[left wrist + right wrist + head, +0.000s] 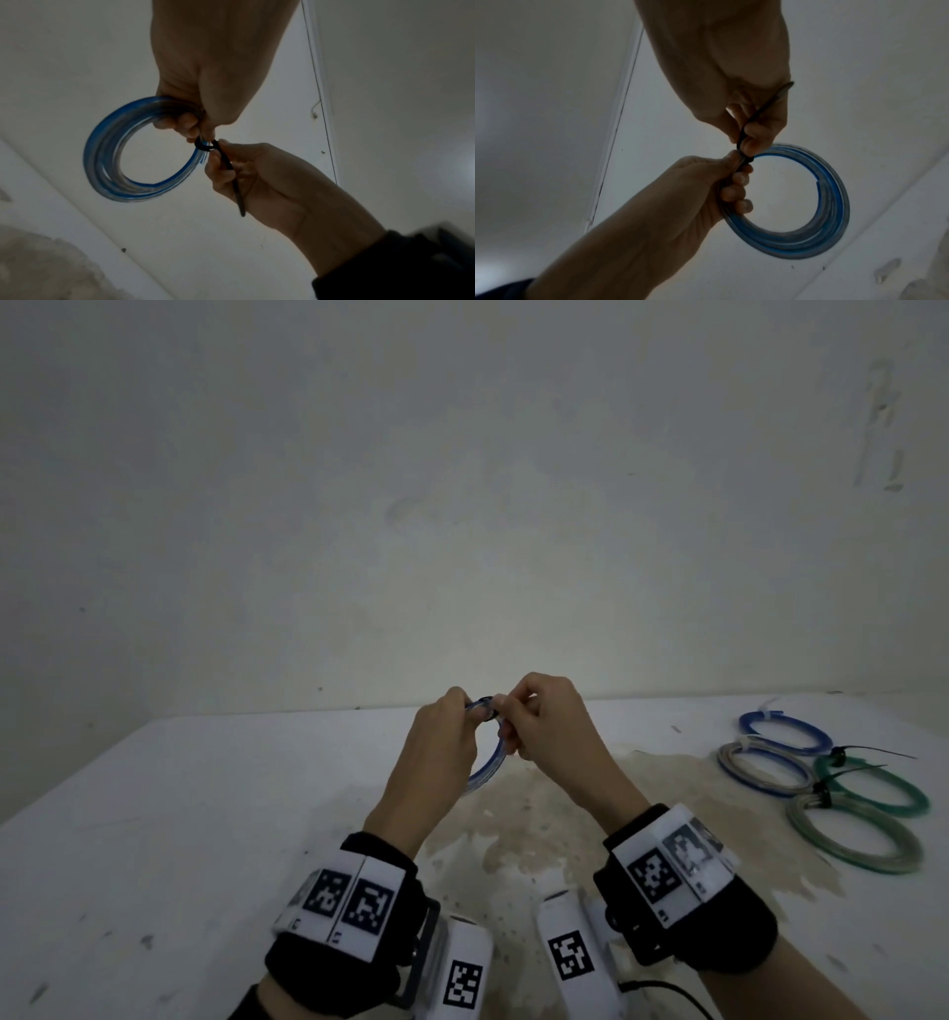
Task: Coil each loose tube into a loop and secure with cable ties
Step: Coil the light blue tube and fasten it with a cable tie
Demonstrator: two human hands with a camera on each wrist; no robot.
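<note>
White worktop [205, 814] lies below; above its middle my left hand [441, 742] grips the coiled blue tube [107, 158], my right hand [549, 726] pinches the black cable tie [231, 174]. If I pull unevenly, I think the loops may slip apart.

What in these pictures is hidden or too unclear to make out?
- Head view: the black cable tie is almost wholly hidden behind the right hand and left hand.
- Left wrist view: where the blue tube coil passes through the left hand, the fingers cover it.
- Right wrist view: whether the cable tie is fully tight; dim and blurred.
- Head view: ties on the four finished coils, too small.
</note>
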